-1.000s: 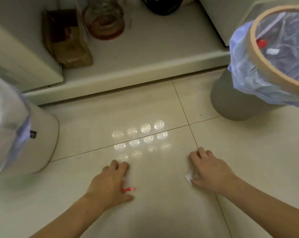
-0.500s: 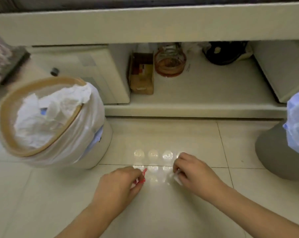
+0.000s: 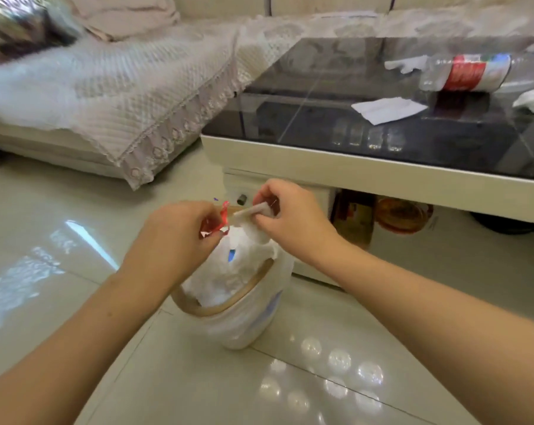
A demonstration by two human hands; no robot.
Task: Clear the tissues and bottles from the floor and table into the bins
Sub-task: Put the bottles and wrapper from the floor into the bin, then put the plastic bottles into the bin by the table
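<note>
Both grips sit directly above the tissue-filled bin (image 3: 229,305): the left hand (image 3: 173,237) pinches a red wrapper scrap (image 3: 213,223), the right hand (image 3: 290,216) pinches a small tissue piece (image 3: 250,211). Release should drop both straight down inside the rim.

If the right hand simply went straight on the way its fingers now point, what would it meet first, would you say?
The right hand, pinching a small white scrap, points leftward at the left hand and its crumpled red wrapper. It would probably meet that wrapper first, above the tissue-filled white bin; depth is unclear.
</note>
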